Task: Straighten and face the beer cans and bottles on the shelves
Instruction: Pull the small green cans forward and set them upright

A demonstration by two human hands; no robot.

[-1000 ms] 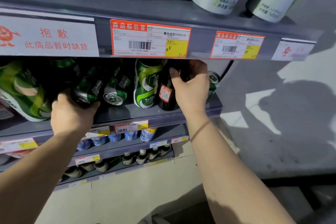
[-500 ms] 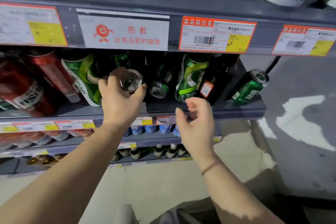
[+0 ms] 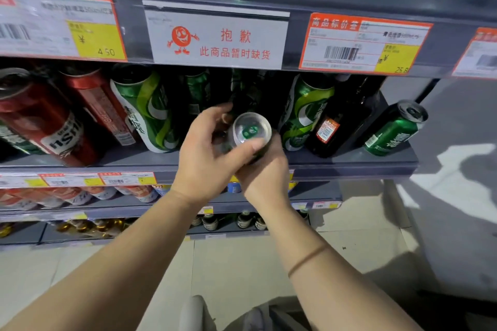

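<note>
Both hands (image 3: 204,158) hold can (image 3: 251,130) (tilted).

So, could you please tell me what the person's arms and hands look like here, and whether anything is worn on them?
Both forearms are bare, with no sleeves in view. The left hand and right hand wear no gloves or rings that show. A thin brown band circles the right forearm.

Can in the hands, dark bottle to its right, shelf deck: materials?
Can: looks like bare shiny aluminium, its concave silver end mirror-bright. Dark bottle: probably glossy dark glass, judging by highlights on the neck, with a paper-looking label. Shelf deck: likely painted metal, matte grey, thin folded front edge.
</note>
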